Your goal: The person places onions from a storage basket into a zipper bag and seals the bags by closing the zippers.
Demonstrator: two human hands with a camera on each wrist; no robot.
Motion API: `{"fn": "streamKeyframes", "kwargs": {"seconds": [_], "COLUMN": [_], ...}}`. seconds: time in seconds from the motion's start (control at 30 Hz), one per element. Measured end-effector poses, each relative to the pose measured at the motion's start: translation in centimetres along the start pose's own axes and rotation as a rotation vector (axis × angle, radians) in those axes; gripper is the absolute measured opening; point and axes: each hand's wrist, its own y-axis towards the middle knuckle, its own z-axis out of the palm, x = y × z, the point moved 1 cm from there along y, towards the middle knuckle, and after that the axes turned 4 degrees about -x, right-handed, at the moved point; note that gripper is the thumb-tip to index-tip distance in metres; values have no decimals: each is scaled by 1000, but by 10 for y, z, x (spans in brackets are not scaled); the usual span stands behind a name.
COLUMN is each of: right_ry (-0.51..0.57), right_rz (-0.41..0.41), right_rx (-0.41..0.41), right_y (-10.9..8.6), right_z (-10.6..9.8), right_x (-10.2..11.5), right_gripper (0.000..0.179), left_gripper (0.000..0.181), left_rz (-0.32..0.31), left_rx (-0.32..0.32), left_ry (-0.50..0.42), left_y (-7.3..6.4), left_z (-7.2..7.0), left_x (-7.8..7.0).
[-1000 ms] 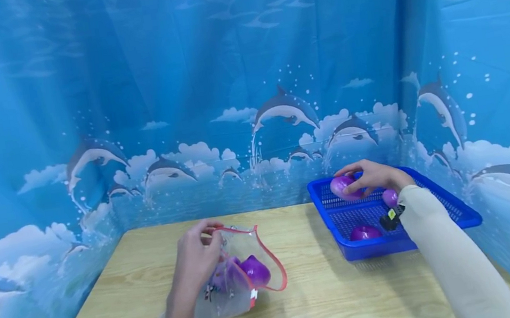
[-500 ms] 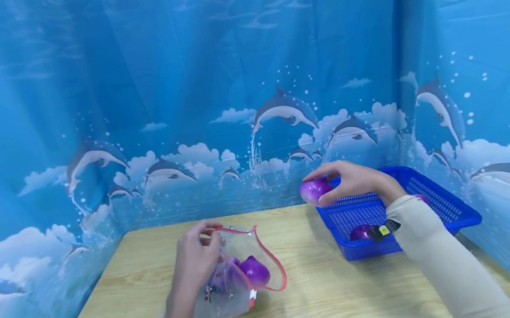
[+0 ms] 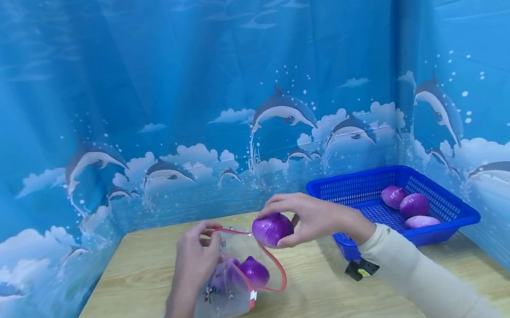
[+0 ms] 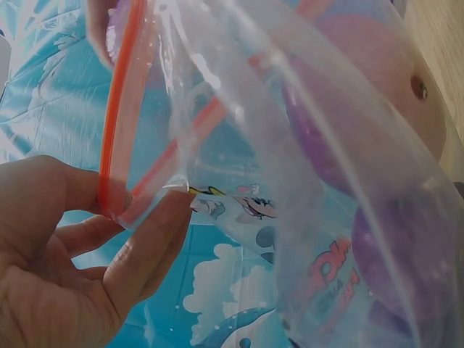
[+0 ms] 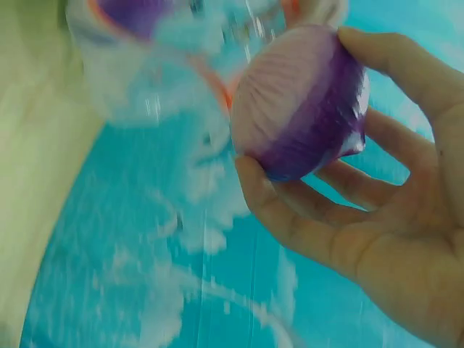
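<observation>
Head: right hand (image 3: 316,218) gripping purple onion (image 3: 271,230) near mouth of clear bag (image 3: 222,311); bagging step seemingly underway, next move calling for holding mouth wide. Blue basket (image 3: 411,239) resting on wooden bench (image 3: 124,305), dolphin curtain (image 3: 340,35) hanging around. Left wrist: left hand (image 4: 61,290) pinching red rim (image 4: 116,109). Right wrist: right hand clasping onion, palm apart.

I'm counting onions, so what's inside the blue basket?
Three purple onions show inside the blue basket. The right hand and sleeve cover its near left part, so anything there can't be seen.
</observation>
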Motion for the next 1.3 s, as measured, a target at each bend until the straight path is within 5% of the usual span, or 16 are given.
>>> {"fn": "streamKeyframes", "kwargs": {"seconds": [0.13, 0.33, 0.5, 0.6, 0.8, 0.97, 1.3], "right_ry": [-105, -303, -281, -206, -84, -63, -229], "right_rz": [-59, -181, -292, -291, -201, -39, 284], "right_rx": [7, -110, -97, -55, -42, -46, 65], "right_y": [8, 18, 20, 20, 11, -4, -36], "right_z": [32, 74, 85, 81, 58, 26, -37], "right_x": [16, 21, 17, 16, 13, -3, -70], "right_gripper": [59, 58, 44, 38, 34, 31, 29], "left_gripper": [25, 23, 21, 20, 20, 21, 21], "left_rz": [15, 53, 66, 69, 58, 33, 37], "left_rx": [-7, -66, -102, -105, -108, -94, -93], "left_ry": [-32, -42, -28, -23, 6, -1, 2], "left_y": [0, 0, -1, -1, -1, 0, 1], "left_z": [2, 2, 0, 0, -2, -2, -2], "left_x": [2, 2, 0, -1, -2, -1, 0]}}
